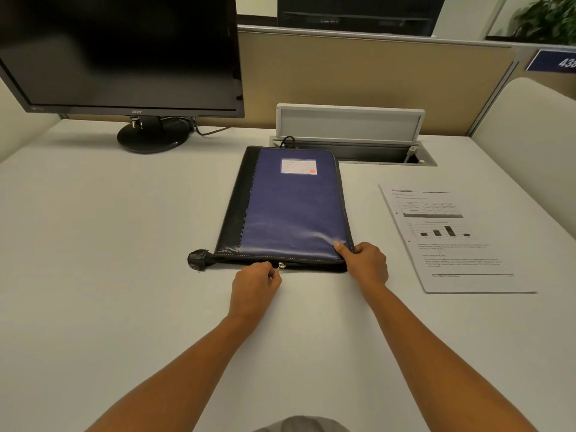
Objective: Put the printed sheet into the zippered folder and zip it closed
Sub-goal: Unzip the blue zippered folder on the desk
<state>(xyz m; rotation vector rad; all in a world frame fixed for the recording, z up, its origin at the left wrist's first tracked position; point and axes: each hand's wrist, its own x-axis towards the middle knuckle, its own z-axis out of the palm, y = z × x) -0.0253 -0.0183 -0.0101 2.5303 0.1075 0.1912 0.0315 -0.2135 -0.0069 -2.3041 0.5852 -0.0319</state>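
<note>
A blue and black zippered folder (290, 210) lies flat on the white desk (124, 244), with its zipper edge toward me. My left hand (254, 286) pinches the small metal zipper pull (281, 265) about midway along that near edge. My right hand (364, 263) grips the folder's near right corner, thumb on top of the blue cover. The printed sheet (452, 238), with a table, a bar chart and text, lies flat on the desk to the right of the folder, apart from both hands.
A dark monitor (124, 54) on a round stand sits at the back left. Behind the folder an open cable tray (352, 135) with a raised lid is set into the desk. A tan partition runs along the back.
</note>
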